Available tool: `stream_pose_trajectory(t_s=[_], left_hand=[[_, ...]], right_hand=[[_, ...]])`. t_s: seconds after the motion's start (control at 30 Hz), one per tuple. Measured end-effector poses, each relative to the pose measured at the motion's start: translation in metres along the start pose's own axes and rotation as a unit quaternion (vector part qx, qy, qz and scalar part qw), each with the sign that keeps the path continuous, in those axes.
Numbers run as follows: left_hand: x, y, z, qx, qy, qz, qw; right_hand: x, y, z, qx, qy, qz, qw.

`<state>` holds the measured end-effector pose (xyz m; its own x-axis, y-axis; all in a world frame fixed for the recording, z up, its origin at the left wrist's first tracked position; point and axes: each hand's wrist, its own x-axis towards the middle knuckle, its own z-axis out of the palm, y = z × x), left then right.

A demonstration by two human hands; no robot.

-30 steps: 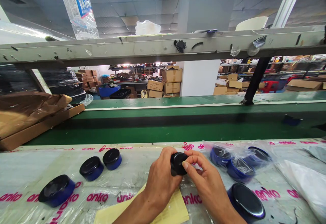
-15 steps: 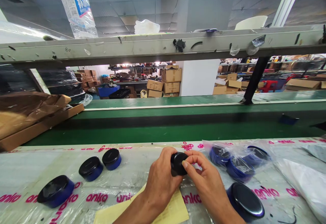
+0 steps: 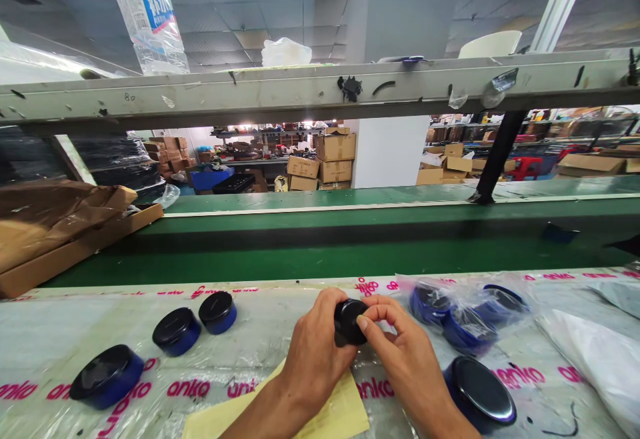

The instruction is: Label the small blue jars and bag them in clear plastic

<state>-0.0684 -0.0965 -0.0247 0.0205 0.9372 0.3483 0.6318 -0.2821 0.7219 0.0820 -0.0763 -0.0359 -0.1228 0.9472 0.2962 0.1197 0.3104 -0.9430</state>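
A long tabletop (image 3: 90, 322) is running across the view under clear plastic sheeting printed with pink "anko" lettering. Three round blue containers with glossy black lids (image 3: 177, 332) are sitting in a loose row on its left side, and a fourth container (image 3: 479, 394) is resting near the front right. A sheet of pale yellow paper (image 3: 300, 407) is lying along the front edge. A clear plastic bag (image 3: 467, 316) is wrapping what look like more such containers, beside a crumpled white plastic bag (image 3: 590, 359).

Both bare forearms (image 3: 260, 412) narrow into a lean left hand (image 3: 320, 352) and right hand (image 3: 407, 359) with short, trimmed fingernails (image 3: 361, 324).
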Motion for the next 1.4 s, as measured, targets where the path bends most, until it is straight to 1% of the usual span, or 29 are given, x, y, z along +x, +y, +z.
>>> stream_pose_trajectory(t_s=[0.2, 0.33, 0.47, 0.67, 1.0, 1.13, 1.27, 1.4], left_hand=[[0.0018, -0.0032, 0.0021, -0.018, 0.004, -0.01, 1.0], [0.0034, -0.0054, 0.0033, -0.049, -0.003, -0.009, 0.999], [0.0028, -0.0065, 0.0037, -0.068, -0.007, -0.011, 0.998], [0.0021, -0.0067, 0.0039, -0.067, -0.005, -0.008, 0.998], [0.0025, -0.007, 0.004, -0.068, -0.005, -0.015, 0.998], [0.002, -0.0048, 0.0034, -0.074, -0.009, -0.017, 0.997], [0.002, -0.0049, 0.0025, -0.081, -0.011, 0.0, 0.997], [0.0026, -0.0063, -0.0004, -0.092, -0.024, 0.028, 0.995]], right_hand=[[0.0008, -0.0019, -0.0007, -0.01, -0.001, 0.012, 1.0], [0.0019, -0.0022, -0.0004, -0.013, 0.011, 0.026, 1.0], [0.0015, 0.0001, -0.0007, -0.013, 0.014, 0.021, 1.0], [0.002, -0.0008, -0.0006, -0.019, 0.022, 0.017, 0.999], [0.0027, -0.001, 0.0015, -0.001, 0.027, 0.037, 0.999], [0.0033, -0.0002, 0.0034, 0.007, 0.047, 0.029, 0.998], [0.0044, -0.0041, 0.0029, 0.007, 0.065, 0.027, 0.997], [0.0045, -0.0036, 0.0001, 0.036, 0.067, 0.056, 0.996]])
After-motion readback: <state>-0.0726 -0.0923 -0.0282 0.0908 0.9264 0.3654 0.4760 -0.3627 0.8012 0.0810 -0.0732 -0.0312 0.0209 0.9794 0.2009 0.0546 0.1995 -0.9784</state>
